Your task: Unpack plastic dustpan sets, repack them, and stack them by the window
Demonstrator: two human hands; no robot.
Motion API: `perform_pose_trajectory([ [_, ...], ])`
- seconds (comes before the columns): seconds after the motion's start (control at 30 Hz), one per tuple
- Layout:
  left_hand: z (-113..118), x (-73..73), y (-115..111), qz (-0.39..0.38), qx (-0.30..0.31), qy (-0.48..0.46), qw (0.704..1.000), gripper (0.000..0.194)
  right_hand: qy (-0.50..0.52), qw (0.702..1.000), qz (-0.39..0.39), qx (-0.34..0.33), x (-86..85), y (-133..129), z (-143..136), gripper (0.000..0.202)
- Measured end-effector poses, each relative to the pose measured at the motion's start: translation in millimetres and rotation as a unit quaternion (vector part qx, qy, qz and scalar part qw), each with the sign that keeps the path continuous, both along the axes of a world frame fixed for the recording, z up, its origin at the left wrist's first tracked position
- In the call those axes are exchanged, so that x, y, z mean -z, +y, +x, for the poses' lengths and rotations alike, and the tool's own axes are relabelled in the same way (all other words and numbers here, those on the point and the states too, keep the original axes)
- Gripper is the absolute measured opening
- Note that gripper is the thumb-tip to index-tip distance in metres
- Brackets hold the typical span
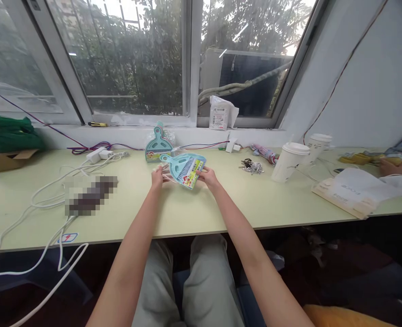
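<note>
Just above the table, a teal mini dustpan (176,167) with a small brush set into it is tilted, its handle toward the left. A bright yellow printed label (193,171) covers part of its right side. My right hand (208,177) grips the dustpan's right edge by the label, fingers closed. On the other side, my left hand (158,177) is closed at the handle end, with pale thin strands or plastic beside its fingers. What exactly those are I cannot make out. Right behind stands a stack of similar teal dustpans (158,146) by the wall, in clear wrapping.
White cables (39,200) and a pixelated dark object (92,195) lie left. Keys (250,165), white paper cups (289,162) and a paper bag (354,193) are at right. Another person's hands (393,165) hold something yellow at far right. The table edge (255,228) runs before my lap.
</note>
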State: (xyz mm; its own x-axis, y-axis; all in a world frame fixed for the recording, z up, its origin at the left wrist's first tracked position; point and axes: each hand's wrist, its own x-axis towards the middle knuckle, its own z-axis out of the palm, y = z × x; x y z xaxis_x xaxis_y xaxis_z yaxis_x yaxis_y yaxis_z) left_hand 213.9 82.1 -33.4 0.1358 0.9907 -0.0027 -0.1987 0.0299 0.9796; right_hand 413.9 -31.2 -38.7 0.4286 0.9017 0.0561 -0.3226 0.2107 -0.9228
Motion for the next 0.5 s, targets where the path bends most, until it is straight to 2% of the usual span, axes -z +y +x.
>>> perform_pose_trajectory([
  [0.1, -27, 0.6, 21, -0.024, -0.146, -0.094, 0.985, 0.048, 0.029, 0.999, 0.014, 0.043, -2.0, -4, 14, 0.025],
  [0.13, -36, 2.0, 28, -0.024, -0.167, -0.110, 0.980, 0.053, 0.046, 0.996, 0.018, 0.071, -1.5, -5, 19, 0.026],
  [0.17, -44, 3.8, 33, -0.028, -0.163, -0.110, 0.980, 0.058, 0.063, 0.993, 0.021, 0.101, -0.4, -6, 23, 0.026],
  [0.23, -50, 7.1, 37, -0.045, -0.099, -0.123, 0.986, 0.067, 0.089, 0.985, 0.016, 0.149, 2.5, -7, 28, 0.026],
  [0.33, -35, 7.3, 24, -0.052, 0.057, -0.135, 0.988, 0.077, 0.098, 0.979, -0.009, 0.178, 5.6, -4, 26, 0.027],
  [0.43, -4, 4.0, -3, -0.038, 0.238, -0.077, 0.967, 0.072, 0.075, 0.988, -0.010, 0.133, 5.5, 0, 14, 0.031],
  [0.5, 12, 3.6, -17, -0.025, 0.303, -0.033, 0.952, 0.062, 0.045, 0.996, 0.004, 0.079, 4.4, 2, 4, 0.032],
])
